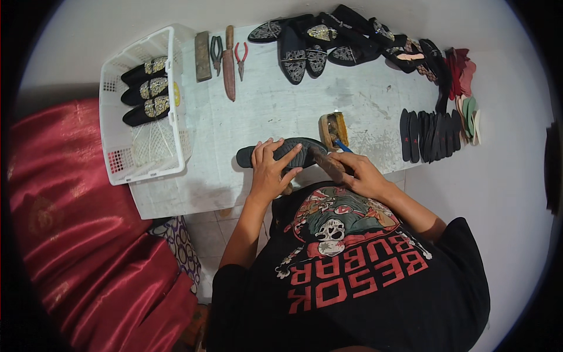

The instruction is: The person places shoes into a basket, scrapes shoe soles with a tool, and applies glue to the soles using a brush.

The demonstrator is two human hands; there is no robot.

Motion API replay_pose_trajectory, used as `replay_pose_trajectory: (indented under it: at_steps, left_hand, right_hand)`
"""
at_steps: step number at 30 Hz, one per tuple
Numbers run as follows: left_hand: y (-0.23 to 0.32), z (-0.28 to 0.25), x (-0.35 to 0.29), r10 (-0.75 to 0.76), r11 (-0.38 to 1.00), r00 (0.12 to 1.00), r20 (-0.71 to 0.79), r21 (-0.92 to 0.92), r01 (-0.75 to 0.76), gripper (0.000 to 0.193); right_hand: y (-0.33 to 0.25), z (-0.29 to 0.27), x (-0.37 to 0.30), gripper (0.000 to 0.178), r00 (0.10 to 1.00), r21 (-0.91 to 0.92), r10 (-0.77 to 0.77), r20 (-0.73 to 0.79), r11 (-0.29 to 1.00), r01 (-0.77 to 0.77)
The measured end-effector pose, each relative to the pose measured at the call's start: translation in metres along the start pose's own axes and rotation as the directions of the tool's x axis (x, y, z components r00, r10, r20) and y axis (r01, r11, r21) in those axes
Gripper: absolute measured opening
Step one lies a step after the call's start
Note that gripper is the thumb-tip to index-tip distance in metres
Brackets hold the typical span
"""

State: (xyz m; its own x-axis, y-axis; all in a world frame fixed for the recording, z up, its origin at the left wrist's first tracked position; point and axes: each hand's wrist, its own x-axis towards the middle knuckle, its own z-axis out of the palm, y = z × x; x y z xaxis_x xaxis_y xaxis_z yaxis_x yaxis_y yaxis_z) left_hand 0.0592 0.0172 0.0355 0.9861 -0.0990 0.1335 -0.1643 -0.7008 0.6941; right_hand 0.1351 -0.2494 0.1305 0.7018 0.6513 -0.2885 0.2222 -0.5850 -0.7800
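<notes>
Near the table's front edge lies a black shoe [305, 154] with its ribbed sole facing up. My left hand [271, 170] grips it across the middle, fingers spread over the sole and the thumb low on its near side. My right hand [360, 176] is closed round a flat, dark brown, blade-like tool [327, 164]. The tool's far end meets the shoe's right end; whether it touches the edge or the sole face I cannot tell. Just beyond the shoe stands a small yellow-brown container [334, 129] with a blue-handled brush [342, 145] in it.
A white plastic basket [177, 100] at the left holds several decorated black shoes [153, 88]. Along the back lie a block [203, 57], black pliers [217, 56], a wooden-handled knife [229, 64], red-handled pliers [241, 61] and piled shoes [293, 58]. Black insoles [431, 135] line the right.
</notes>
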Motion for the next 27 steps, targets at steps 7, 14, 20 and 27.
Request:
replay_pose_trajectory:
  at_steps: [7,14,20,27]
  left_hand:
    - [0.006,0.003,-0.002,0.000,0.996,0.998,-0.058,0.092,0.005,0.056]
    - [0.011,0.005,-0.010,-0.032,0.994,0.997,-0.071,0.098,0.039,0.057]
    - [0.034,0.010,-0.015,-0.106,0.986,0.990,-0.089,0.120,0.117,0.055]
    - [0.052,0.025,-0.021,-0.167,0.961,0.966,-0.197,0.188,0.205,0.055]
  right_hand:
    - [0.089,0.025,-0.049,0.036,0.755,0.563,0.448,-0.480,0.817,-0.126]
    - [0.249,0.024,-0.131,0.050,0.469,0.307,0.672,-0.573,0.707,-0.638]
    - [0.281,0.038,-0.115,0.051,0.565,0.241,0.608,-0.558,0.770,-0.590]
    - [0.292,0.063,-0.088,0.051,0.726,0.098,0.385,-0.570,0.909,-0.405]
